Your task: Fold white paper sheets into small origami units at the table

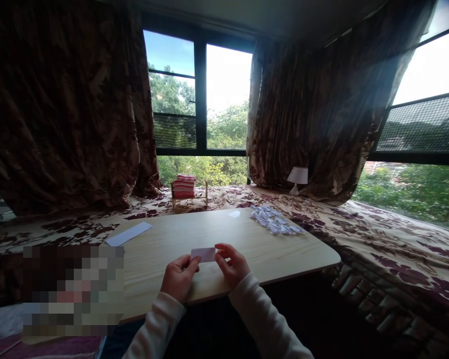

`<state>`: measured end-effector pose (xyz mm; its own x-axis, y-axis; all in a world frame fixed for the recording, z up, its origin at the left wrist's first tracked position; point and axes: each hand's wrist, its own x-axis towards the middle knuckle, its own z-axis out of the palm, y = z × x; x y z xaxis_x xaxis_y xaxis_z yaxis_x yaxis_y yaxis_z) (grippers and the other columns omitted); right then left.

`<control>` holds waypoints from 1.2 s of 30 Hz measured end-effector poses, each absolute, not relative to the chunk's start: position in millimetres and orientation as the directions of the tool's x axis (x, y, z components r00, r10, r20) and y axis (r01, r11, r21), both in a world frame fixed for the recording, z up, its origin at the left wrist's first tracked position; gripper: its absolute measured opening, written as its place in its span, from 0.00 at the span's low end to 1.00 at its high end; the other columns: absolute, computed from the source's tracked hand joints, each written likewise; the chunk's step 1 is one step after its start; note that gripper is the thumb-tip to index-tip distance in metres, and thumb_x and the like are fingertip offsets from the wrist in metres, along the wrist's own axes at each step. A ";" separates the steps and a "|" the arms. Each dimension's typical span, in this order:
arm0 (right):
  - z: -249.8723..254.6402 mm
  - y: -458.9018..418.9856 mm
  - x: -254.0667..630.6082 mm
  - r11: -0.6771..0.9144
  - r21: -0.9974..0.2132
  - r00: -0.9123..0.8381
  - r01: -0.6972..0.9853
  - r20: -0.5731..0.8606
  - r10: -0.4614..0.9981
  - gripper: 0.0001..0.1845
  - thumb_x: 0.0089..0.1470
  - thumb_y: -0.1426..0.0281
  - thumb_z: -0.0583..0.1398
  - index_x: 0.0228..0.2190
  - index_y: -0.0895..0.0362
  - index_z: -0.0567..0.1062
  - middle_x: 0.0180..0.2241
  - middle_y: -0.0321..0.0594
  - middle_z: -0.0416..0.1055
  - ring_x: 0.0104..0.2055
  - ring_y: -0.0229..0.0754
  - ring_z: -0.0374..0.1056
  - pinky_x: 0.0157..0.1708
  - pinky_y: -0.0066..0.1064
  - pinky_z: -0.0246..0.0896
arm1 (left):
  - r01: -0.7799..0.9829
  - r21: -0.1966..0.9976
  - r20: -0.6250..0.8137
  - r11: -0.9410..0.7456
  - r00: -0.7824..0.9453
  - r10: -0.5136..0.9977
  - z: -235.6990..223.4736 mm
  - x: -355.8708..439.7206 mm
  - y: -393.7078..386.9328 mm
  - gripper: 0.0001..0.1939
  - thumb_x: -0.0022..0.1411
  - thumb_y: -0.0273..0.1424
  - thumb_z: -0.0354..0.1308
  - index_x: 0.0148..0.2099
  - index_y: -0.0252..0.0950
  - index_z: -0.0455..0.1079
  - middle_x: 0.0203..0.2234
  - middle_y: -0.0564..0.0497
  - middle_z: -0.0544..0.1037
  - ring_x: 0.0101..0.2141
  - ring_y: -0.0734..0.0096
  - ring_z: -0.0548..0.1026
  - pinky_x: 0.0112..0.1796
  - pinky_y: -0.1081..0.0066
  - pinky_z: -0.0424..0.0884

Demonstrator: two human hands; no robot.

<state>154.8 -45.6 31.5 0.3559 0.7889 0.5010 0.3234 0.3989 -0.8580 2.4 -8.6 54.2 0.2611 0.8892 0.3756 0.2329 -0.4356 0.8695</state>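
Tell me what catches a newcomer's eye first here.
Probably the bright window straight ahead, framed by dark curtains. Next, the left hand gripping a small paper over the table, with the right hand at its right end. Then the pile of white pieces at the table's far right.

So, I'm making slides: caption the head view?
Left hand and right hand hold a paper slip over a pale table.

You've got a little white lamp point(298, 176) and a small rack point(190, 197) of red-and-white folded stuff point(184, 186) sitting on that flowery cloth point(224, 194) by the window point(201, 94).
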 end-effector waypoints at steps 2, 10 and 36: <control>31.7 -45.7 155.3 0.397 -0.853 0.352 0.338 0.506 0.787 0.13 0.44 0.70 0.57 0.36 0.58 0.72 0.27 0.39 0.71 0.29 0.39 0.67 0.23 0.25 0.60 | 0.226 0.870 0.380 -0.438 0.258 0.888 54.3 1.9 -8.2 0.16 0.50 0.42 0.54 0.19 0.35 0.66 0.15 0.55 0.68 0.23 0.71 0.66 0.28 0.74 0.61; 31.9 -46.3 155.3 0.401 -0.851 0.361 0.339 0.512 0.779 0.13 0.46 0.69 0.56 0.37 0.58 0.71 0.26 0.38 0.70 0.28 0.38 0.66 0.22 0.25 0.61 | 0.201 0.871 0.394 -0.448 0.256 0.883 55.6 1.6 -8.4 0.17 0.50 0.42 0.54 0.17 0.36 0.65 0.14 0.55 0.68 0.22 0.72 0.66 0.27 0.74 0.61; 33.0 -49.7 157.3 0.411 -0.826 0.314 0.384 0.536 0.783 0.09 0.44 0.71 0.56 0.31 0.57 0.73 0.30 0.41 0.72 0.28 0.39 0.67 0.22 0.25 0.61 | 0.137 0.909 0.339 -0.394 0.306 0.889 52.5 2.2 -6.0 0.16 0.52 0.41 0.54 0.22 0.34 0.69 0.17 0.52 0.73 0.24 0.69 0.69 0.30 0.73 0.63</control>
<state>157.3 -49.7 33.0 0.3142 0.7834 0.5362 0.3844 0.4115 -0.8264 2.2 -6.0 52.5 0.3062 0.8894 0.3393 0.1366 -0.3938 0.9090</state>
